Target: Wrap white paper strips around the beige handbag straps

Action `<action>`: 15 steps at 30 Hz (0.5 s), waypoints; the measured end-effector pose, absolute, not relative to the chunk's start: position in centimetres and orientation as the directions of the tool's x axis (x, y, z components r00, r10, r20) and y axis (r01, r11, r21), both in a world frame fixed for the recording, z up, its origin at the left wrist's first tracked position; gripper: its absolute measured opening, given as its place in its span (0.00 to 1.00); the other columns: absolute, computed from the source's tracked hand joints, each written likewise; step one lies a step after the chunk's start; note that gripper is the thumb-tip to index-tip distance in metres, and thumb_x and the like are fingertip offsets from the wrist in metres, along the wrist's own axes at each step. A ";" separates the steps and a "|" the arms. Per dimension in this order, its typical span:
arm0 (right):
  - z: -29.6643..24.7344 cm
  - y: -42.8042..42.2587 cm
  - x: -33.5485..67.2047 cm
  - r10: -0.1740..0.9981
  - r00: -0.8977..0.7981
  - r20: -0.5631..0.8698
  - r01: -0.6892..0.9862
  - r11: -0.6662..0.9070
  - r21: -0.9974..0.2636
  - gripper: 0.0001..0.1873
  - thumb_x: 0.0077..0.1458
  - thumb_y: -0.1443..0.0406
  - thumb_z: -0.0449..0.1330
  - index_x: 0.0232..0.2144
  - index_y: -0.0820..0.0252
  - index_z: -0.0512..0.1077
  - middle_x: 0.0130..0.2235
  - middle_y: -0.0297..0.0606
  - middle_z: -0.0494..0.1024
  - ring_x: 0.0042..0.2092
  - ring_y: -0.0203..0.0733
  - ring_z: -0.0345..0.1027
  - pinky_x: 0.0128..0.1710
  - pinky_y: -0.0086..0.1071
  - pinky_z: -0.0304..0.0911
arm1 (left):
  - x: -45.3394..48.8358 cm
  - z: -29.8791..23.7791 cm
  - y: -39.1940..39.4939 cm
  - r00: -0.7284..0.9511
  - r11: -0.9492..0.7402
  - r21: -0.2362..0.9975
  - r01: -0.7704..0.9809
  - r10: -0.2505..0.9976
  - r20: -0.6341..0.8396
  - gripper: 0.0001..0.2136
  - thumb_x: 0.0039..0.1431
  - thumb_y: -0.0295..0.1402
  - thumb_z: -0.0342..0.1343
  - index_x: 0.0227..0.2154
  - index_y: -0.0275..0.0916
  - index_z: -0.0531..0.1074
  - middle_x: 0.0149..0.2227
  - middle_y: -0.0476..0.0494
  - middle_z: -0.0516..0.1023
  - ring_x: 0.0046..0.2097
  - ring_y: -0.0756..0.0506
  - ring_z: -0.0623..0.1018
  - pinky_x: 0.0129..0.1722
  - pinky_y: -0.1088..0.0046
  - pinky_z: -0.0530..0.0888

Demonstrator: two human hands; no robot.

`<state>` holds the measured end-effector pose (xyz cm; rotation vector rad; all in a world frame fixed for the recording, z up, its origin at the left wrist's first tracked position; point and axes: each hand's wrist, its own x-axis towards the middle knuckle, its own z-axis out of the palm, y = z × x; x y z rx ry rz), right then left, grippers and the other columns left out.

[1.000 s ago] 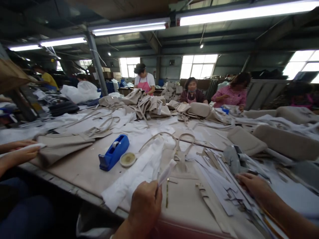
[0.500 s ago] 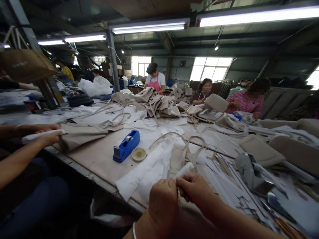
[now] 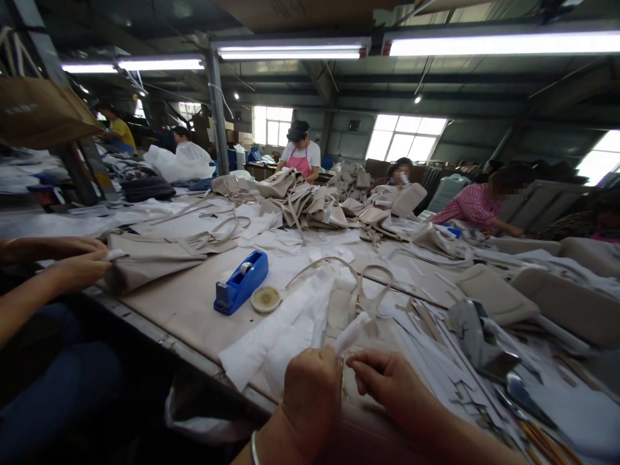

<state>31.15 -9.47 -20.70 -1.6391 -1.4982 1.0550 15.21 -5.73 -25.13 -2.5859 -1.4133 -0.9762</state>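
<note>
My left hand (image 3: 312, 387) is closed in a fist around the lower end of a rolled white wrapping sheet (image 3: 352, 332). The roll's free end sticks up and away to the right. Just right of it, my right hand (image 3: 387, 387) has its thumb and forefinger pinched together. Whatever is between those fingertips is too small to make out. A thin shiny gold-coloured strip (image 3: 344, 381) shows between my hands. Beyond them lie a beige strap (image 3: 356, 290) and a large white sheet (image 3: 281, 336) spread on the table.
A blue tape dispenser (image 3: 242, 283) and a round tape roll (image 3: 266, 299) stand left of the sheet. A metal device (image 3: 477, 336) sits among paper strips at right. Beige bags (image 3: 305, 200) are heaped behind. At left, a co-worker's hands (image 3: 80, 261) hold a beige bag (image 3: 155, 255).
My right hand has drawn slightly away from my left fist. The white roll now tilts with its tip a little lower. The view has shifted slightly.
</note>
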 end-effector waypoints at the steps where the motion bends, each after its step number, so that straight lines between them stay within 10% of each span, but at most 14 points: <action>1: -20.6 -9.7 31.2 0.995 -0.009 -0.102 0.447 -0.087 -0.890 0.14 0.57 0.60 0.56 0.34 0.62 0.79 0.22 0.31 0.72 0.27 0.36 0.63 0.31 0.32 0.58 | 15.3 -25.1 -5.7 0.391 -0.586 0.254 0.769 0.747 0.538 0.07 0.58 0.25 0.55 0.26 0.41 0.71 0.23 0.45 0.77 0.26 0.39 0.77 0.24 0.65 0.64; 5: -20.3 -9.7 30.9 0.995 -0.057 -0.081 0.385 -0.053 -0.922 0.33 0.57 0.65 0.55 0.65 0.64 0.59 0.23 0.26 0.72 0.27 0.37 0.65 0.34 0.34 0.61 | 15.6 -25.0 -5.8 0.403 -0.598 0.241 0.765 0.735 0.545 0.07 0.57 0.25 0.56 0.25 0.41 0.70 0.21 0.45 0.76 0.25 0.39 0.77 0.23 0.65 0.62; 15: -21.0 -7.8 29.8 0.999 0.044 0.031 0.448 0.008 -0.894 0.35 0.55 0.64 0.54 0.64 0.68 0.58 0.21 0.25 0.71 0.25 0.38 0.67 0.32 0.35 0.66 | 15.5 -25.0 -5.9 0.430 -0.657 0.229 0.719 0.679 0.595 0.10 0.60 0.24 0.56 0.24 0.43 0.69 0.21 0.49 0.75 0.23 0.41 0.75 0.21 0.66 0.61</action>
